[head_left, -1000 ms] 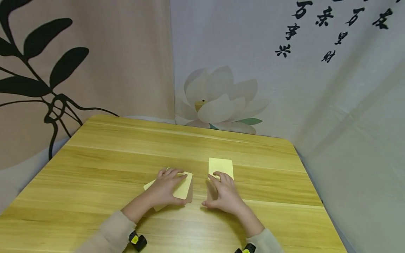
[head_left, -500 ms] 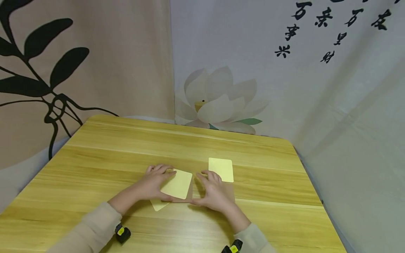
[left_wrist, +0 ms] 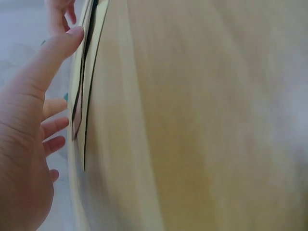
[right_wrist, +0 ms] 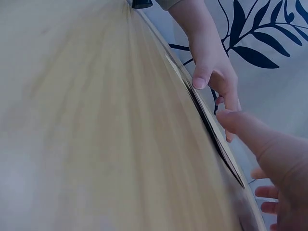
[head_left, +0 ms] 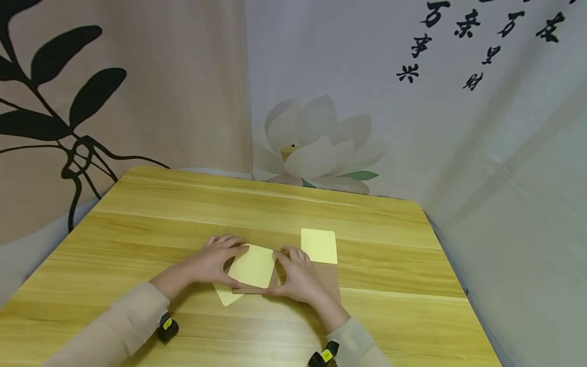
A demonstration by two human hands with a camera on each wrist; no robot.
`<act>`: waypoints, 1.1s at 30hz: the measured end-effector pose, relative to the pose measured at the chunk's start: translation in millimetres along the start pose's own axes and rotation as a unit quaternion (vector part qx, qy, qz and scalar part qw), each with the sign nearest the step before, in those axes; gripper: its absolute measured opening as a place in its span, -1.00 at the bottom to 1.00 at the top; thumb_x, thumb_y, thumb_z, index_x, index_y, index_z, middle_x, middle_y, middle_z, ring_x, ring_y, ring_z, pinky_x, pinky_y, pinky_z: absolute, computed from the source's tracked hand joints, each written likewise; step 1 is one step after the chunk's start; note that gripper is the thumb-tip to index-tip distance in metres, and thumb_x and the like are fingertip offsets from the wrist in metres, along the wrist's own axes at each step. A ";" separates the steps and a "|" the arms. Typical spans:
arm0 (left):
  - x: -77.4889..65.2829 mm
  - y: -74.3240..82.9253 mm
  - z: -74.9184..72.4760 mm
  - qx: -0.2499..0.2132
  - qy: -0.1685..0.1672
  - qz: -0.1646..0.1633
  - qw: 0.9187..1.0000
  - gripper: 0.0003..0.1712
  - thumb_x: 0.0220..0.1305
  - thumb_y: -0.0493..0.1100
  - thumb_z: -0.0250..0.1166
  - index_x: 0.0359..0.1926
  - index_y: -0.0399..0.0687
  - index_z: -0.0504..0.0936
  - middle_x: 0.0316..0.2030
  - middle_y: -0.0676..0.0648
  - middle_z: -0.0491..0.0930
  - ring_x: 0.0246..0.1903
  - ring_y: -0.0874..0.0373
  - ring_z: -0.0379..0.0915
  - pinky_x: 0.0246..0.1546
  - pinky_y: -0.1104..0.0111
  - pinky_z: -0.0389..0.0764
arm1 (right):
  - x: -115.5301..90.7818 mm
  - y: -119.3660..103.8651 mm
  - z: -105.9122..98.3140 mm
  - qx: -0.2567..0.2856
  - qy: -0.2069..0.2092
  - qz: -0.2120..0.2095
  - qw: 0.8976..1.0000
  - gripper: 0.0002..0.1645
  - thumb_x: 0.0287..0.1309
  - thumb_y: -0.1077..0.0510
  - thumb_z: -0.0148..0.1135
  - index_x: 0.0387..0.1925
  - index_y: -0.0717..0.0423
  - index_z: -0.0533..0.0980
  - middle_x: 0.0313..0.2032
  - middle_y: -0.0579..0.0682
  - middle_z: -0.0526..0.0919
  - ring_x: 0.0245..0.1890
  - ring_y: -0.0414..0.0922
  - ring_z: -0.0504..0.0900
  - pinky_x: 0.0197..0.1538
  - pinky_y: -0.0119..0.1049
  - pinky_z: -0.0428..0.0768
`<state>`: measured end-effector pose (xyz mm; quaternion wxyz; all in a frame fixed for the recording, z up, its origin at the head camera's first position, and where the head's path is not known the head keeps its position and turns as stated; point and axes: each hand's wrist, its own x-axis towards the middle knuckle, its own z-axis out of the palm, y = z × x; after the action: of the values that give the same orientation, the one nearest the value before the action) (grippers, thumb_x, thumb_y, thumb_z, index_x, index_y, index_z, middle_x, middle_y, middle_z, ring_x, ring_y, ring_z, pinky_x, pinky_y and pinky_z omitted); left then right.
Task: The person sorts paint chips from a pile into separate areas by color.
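Printed cloth (head_left: 183, 92) behind, wooden counter (head_left: 247, 331) in front. Since a second ago the right hand (head_left: 295, 275) has left the far-right yellow card (head_left: 318, 246) and crossed to the overlapping pile; the left hand (head_left: 212, 262) has slid off the pile's top to its left edge. Upper yellow card (head_left: 252, 266) now lies fully exposed between them, over a tan card (head_left: 249, 289), with a skewed yellow card (head_left: 227, 295) jutting at near left. Fingers of both hands are spread, loosely bent along the edges; no firm pinch visible. Another tan card (head_left: 327, 278) shows right. Judgement: work now centres on this pile, its edges not yet aligned.
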<state>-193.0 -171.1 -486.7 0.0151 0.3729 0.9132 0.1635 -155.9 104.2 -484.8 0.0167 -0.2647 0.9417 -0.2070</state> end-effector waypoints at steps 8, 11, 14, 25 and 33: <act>1.0 -2.3 -3.3 -0.003 -0.004 0.009 1.000 0.19 -0.17 0.56 0.28 0.31 -0.19 0.40 0.29 -0.17 0.30 0.23 -0.09 0.14 0.03 -0.01 0.16 | 4.9 -2.2 7.5 -0.016 -0.016 -0.006 1.000 0.23 -0.22 -0.53 0.31 0.39 0.07 0.26 0.32 0.11 0.20 0.32 0.05 0.12 0.31 0.03 0.07; 1.6 -3.5 -3.8 -0.001 -0.006 0.009 1.000 0.19 -0.17 0.56 0.28 0.31 -0.19 0.40 0.28 -0.16 0.31 0.23 -0.08 0.14 0.03 -0.02 0.17 | 6.2 -1.9 10.1 -0.023 -0.018 -0.002 1.000 0.22 -0.21 -0.54 0.30 0.38 0.06 0.26 0.32 0.10 0.21 0.31 0.04 0.13 0.31 0.02 0.07; 1.9 -4.9 -4.3 0.000 -0.006 0.009 1.000 0.19 -0.17 0.57 0.27 0.31 -0.18 0.40 0.28 -0.14 0.32 0.23 -0.07 0.14 0.03 0.00 0.17 | 7.4 -2.0 11.2 -0.017 -0.018 0.003 1.000 0.21 -0.20 -0.52 0.31 0.39 0.06 0.26 0.33 0.09 0.20 0.32 0.06 0.11 0.31 0.03 0.06; 1.8 -5.3 -4.8 -0.009 -0.006 0.011 1.000 0.16 -0.16 0.53 0.31 0.30 -0.18 0.42 0.26 -0.10 0.34 0.21 -0.04 0.15 0.01 0.03 0.16 | 10.5 -1.9 10.9 -0.005 -0.015 -0.001 1.000 0.17 -0.18 -0.47 0.35 0.38 0.06 0.27 0.34 0.09 0.20 0.33 0.07 0.11 0.31 0.06 0.05; 3.1 -5.9 -4.7 -0.009 -0.004 0.013 1.000 0.14 -0.16 0.52 0.32 0.29 -0.15 0.43 0.26 -0.09 0.34 0.21 -0.03 0.15 0.02 0.05 0.15 | 13.0 -0.5 10.7 -0.002 -0.014 0.002 1.000 0.14 -0.16 -0.44 0.36 0.38 0.04 0.27 0.32 0.08 0.22 0.33 0.05 0.11 0.32 0.04 0.04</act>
<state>-199.9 -174.3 -483.8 0.0201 0.3849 0.9068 0.1706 -165.3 93.2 -493.3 0.0295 -0.2658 0.9423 -0.2013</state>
